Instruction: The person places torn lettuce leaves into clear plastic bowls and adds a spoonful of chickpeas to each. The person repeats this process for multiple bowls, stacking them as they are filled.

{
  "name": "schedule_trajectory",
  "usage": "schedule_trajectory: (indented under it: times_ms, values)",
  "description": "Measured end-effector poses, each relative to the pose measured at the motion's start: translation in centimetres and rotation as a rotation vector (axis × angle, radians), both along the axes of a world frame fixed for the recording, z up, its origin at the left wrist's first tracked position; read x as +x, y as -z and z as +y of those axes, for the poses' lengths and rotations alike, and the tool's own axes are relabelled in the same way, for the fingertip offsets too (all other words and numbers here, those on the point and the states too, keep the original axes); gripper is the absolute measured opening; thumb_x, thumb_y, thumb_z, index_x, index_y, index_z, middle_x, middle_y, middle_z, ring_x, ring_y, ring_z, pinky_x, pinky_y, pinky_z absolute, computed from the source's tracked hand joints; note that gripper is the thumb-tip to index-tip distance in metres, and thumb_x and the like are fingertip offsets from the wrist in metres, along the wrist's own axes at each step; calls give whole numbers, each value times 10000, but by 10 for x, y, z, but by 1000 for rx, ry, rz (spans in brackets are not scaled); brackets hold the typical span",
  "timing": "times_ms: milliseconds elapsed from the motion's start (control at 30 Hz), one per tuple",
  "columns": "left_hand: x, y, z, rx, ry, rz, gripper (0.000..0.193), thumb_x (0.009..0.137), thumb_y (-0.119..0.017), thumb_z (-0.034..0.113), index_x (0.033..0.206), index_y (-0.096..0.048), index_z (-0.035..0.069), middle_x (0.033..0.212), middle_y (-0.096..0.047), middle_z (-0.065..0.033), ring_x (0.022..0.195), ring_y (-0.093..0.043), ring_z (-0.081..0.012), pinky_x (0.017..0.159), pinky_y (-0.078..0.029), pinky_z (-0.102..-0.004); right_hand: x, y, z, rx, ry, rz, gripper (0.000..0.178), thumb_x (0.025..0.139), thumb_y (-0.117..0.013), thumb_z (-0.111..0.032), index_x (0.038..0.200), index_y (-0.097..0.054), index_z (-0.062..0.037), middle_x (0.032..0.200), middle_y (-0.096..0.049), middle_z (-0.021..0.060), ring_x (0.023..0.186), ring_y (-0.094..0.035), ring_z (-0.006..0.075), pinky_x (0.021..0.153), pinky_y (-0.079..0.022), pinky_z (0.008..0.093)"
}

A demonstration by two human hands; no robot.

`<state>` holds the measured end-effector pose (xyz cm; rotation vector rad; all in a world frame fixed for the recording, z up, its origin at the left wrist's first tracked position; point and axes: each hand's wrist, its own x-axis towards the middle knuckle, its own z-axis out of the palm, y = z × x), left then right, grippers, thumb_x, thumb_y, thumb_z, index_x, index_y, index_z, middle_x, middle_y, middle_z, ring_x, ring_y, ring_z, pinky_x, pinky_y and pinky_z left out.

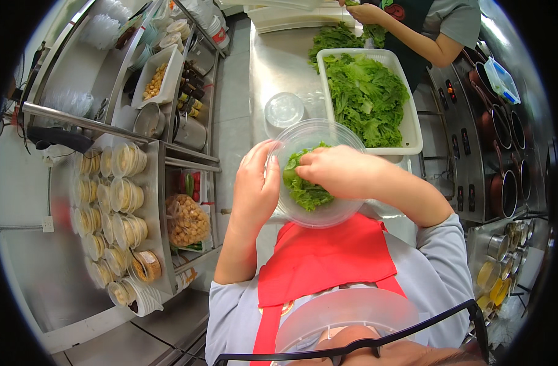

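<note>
My left hand (258,178) holds the left rim of a round clear plastic bowl (345,210), its thumb at the edge. Inside the bowl lies a small heap of green lettuce leaves (308,194). My right hand (335,169) reaches in from the right, fingers bent down and closed on the lettuce; the fingertips are partly hidden among the leaves. Just beyond the bowl stands a white rectangular tub (416,140), filled with loose lettuce (365,100). A round clear container (284,108) sits beside the tub, close behind the bowl.
The metal table (265,67) runs away from me. At its far right a co-worker's hands (365,14) hold greens. Stacked tubs of pale food (127,196) stand on a left counter beneath shelving. Dark-handled pots (503,192) line the right side by the cooker panel (457,134).
</note>
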<state>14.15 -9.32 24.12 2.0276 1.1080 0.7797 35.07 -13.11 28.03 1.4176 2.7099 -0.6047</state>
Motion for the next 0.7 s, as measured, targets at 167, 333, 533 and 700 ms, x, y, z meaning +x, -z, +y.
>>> schedule_trajectory:
  times_ms: [167, 333, 533, 700]
  values:
    - [-5, -7, 0, -147, -76, 143, 384, 956, -625, 156, 1314, -649, 19, 1062, -743, -246, 933, -736, -410, 847, -566, -444, 92, 25, 2, -100, 548, 1166, 218, 989, -674, -122, 1170, -701, -5, 1007, -755, 129, 868, -714, 261, 790, -568, 350]
    - [-13, -7, 14, -130, -115, 330, 345, 957, -608, 160, 1275, -667, 39, 865, -739, -219, 819, -738, -388, 758, -557, -445, 164, 130, 34, 25, 864, 113, 395, 873, -806, -165, 1246, -719, -69, 1103, -747, 141, 989, -709, 284, 897, -574, 418]
    - [-22, -11, 42, -234, -184, 327, 330, 958, -617, 155, 1258, -680, 34, 687, -664, -189, 611, -653, -315, 642, -503, -424, 198, 260, 25, -61, 1018, 26, 396, 860, -776, -112, 1253, -747, -150, 1218, -726, 172, 1157, -669, 381, 966, -550, 473]
    - [-13, -7, 43, -190, -135, 355, 332, 966, -619, 166, 1267, -678, 42, 751, -700, -205, 645, -690, -317, 655, -522, -414, 224, 256, 18, 30, 1054, 438, 339, 987, -652, -170, 1295, -700, -36, 1221, -734, 194, 1140, -684, 379, 939, -540, 449]
